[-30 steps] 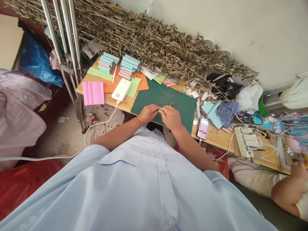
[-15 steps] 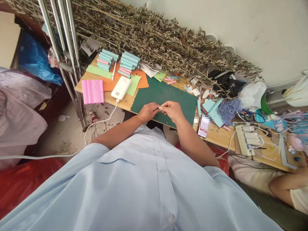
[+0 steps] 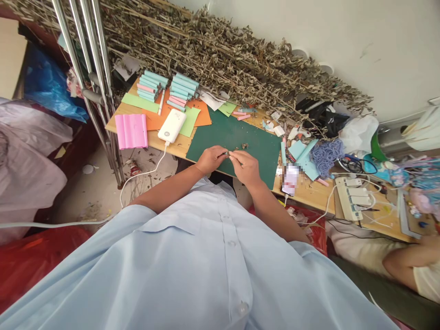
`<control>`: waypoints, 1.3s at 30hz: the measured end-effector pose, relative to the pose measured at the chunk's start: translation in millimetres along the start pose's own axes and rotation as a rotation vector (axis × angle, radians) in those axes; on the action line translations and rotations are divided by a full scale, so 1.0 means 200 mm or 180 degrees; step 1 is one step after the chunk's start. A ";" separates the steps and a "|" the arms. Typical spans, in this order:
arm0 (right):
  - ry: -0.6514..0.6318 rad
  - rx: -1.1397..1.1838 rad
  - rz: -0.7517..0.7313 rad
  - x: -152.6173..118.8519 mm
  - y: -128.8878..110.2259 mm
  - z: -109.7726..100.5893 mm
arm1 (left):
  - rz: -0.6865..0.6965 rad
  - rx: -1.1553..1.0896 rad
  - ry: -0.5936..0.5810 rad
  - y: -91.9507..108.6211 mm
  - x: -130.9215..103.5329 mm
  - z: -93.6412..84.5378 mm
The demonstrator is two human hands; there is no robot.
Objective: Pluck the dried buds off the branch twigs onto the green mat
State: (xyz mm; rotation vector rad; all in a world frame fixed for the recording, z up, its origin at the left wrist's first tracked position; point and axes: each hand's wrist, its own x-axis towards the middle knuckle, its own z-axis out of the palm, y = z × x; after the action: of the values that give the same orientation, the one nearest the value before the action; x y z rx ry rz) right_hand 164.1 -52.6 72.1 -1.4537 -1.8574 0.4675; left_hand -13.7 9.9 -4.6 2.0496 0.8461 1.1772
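Note:
My left hand [image 3: 212, 159] and my right hand [image 3: 245, 166] meet at the near edge of a dark green cutting mat [image 3: 213, 133]. Their fingertips are pinched together around a small greyish thing, mostly covered by the fingers and too small to name. Just beyond my right fingers, a small clump of dried leaf bits [image 3: 245, 146] lies on the mat. Left of the mat, a white power bank [image 3: 172, 125] with a cable plugged in rests on orange and green paper sheets.
Stacked blue and pink paper tubes [image 3: 184, 87] stand at the back left beside bundled dried plants [image 3: 220, 59]. Pink folded paper [image 3: 131, 131] overhangs the left edge. A phone [image 3: 289, 180], purple yarn [image 3: 325, 158] and a power strip [image 3: 349, 199] lie right. Metal crutches [image 3: 92, 87] lean at left.
A small clump of dried leaf bits now shows on the mat beyond my right hand. My right hand has shifted slightly down and left, its fingers stretched further along the pinch.

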 end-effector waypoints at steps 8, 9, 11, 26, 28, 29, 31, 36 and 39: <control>-0.0370 -0.0862 -0.0374 0.00 -0.04 -0.02 | -0.0047 0.0043 -0.0046 0.01 0.00 -0.01; -0.0399 -0.0942 -0.0398 0.00 -0.05 -0.03 | -0.0038 0.0039 -0.0045 0.01 0.00 -0.01; -0.0472 -0.1088 -0.0449 0.02 -0.06 -0.04 | -0.0028 0.0037 -0.0038 0.00 0.00 0.00; -0.0797 -0.1004 -0.0537 0.10 -0.07 -0.07 | -0.0044 -0.0043 0.0123 -0.03 -0.02 0.01; -0.0640 -0.0759 -0.0484 0.09 -0.05 -0.07 | -0.0035 -0.0016 0.0124 -0.03 -0.01 0.01; -0.0504 -0.0641 -0.0412 0.08 -0.04 -0.07 | -0.0030 -0.0008 0.0130 -0.02 -0.01 0.01; -0.0228 -0.0428 -0.0164 0.06 -0.02 -0.06 | -0.0046 0.0007 0.0124 -0.01 -0.01 0.00; -0.0268 0.0176 0.0646 0.07 0.04 0.02 | -0.0134 0.0040 -0.0034 0.01 0.00 -0.02; -0.0392 0.0794 0.1075 0.08 0.08 0.07 | -0.0128 0.0045 -0.0080 0.01 0.01 -0.02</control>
State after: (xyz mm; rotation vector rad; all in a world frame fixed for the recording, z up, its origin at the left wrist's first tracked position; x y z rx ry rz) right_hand 163.7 -30.4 58.0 -1.5968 -1.5784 0.9368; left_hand -16.1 9.7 -0.2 2.0451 0.8820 1.1246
